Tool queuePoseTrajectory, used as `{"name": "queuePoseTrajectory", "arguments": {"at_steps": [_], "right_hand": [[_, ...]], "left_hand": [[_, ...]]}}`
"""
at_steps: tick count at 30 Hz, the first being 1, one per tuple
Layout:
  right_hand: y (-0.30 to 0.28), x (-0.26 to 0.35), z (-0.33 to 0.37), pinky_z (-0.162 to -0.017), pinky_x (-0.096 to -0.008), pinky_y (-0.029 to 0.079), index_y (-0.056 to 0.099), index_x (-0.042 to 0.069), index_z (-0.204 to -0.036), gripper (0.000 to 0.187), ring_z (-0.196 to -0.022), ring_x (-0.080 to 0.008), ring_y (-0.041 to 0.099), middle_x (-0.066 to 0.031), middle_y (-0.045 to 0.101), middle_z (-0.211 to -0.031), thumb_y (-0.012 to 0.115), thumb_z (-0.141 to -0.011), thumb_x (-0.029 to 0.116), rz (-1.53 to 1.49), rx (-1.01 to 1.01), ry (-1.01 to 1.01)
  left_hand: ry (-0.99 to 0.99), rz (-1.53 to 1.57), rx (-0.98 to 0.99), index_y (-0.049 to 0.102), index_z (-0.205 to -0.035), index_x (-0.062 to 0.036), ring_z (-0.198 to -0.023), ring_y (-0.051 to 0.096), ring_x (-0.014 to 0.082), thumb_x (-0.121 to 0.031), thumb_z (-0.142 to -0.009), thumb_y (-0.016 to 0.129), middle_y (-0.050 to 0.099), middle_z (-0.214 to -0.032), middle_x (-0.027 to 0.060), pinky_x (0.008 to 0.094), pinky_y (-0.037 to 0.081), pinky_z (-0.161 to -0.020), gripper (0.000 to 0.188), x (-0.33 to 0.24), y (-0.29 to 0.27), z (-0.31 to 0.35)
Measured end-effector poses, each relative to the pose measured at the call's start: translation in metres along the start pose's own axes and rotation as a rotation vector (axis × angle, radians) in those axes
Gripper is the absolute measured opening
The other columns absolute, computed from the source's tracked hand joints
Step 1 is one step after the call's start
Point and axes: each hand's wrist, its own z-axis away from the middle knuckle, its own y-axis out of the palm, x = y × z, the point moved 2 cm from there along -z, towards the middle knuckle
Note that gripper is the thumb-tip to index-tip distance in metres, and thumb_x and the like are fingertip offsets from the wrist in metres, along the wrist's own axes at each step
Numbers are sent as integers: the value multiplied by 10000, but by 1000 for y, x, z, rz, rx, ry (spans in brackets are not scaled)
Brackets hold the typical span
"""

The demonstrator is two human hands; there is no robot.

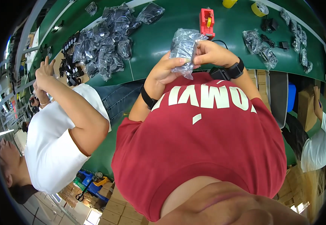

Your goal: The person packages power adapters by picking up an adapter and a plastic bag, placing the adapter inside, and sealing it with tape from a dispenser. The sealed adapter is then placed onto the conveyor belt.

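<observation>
Between my two hands, just over the near edge of the green table [151,41], is a clear plastic bag [185,44] with something dark inside, perhaps a power adapter. My left hand [164,71] grips its lower left side, thumb pressed on the front. My right hand [214,54] pinches the right edge of the bag between thumb and fingers. Creases and glare in the plastic hide the exact shape of what it contains. Closest to the bag on the table stands a red tape dispenser [203,27] with a yellow roll.
A heap of bagged dark items [104,47] covers the table to the left. On the right lie more bagged items [253,41], a bare black adapter [284,45] with its cable, and a tape roll [259,9]. A co-worker in white [57,138] is close on my left.
</observation>
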Motion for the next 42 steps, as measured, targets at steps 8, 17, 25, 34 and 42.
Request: {"name": "queuePoseTrajectory", "arguments": {"at_steps": [8,17,25,34,42], "right_hand": [[-4,6,-2,-491,-188,371,490,30,-787,238,-562,-41,457,24,496,-653,665,-738,182,276,-342,-117],[2,15,-1,-444,-197,341,425,56,-653,265,-504,-45,446,-3,506,-570,667,-730,130,170,-397,-388],[-42,23,5,-491,-351,405,491,58,-645,221,-551,-264,539,-114,537,-585,644,-676,215,1072,-423,-174],[-52,-5,23,-551,-363,440,533,24,-873,278,-629,-277,582,-135,577,-652,624,-725,241,1003,-541,176],[-76,-28,31,-554,-381,442,531,36,-892,283,-646,-322,574,-140,597,-688,615,-745,263,882,-633,439]], "left_hand": [[-128,-28,-73,473,-1081,-23,-763,590,237,-362,-815,496,565,-897,121,306,502,-616,432,3,-3,-3],[-370,443,210,500,-803,-81,-321,275,56,-654,-761,353,360,-499,-1,161,209,-307,593,3,18,-21],[-482,167,-63,536,-822,-96,-388,317,62,-590,-763,439,398,-525,-10,166,229,-346,507,11,-6,-42],[136,-988,-592,576,-937,58,-707,593,168,-312,-649,719,605,-883,116,282,471,-643,490,-119,-96,-195],[148,-1541,-1042,599,-953,5,-1020,508,328,-395,-762,484,530,-1078,225,396,409,-845,458,-288,-195,-284]]}}
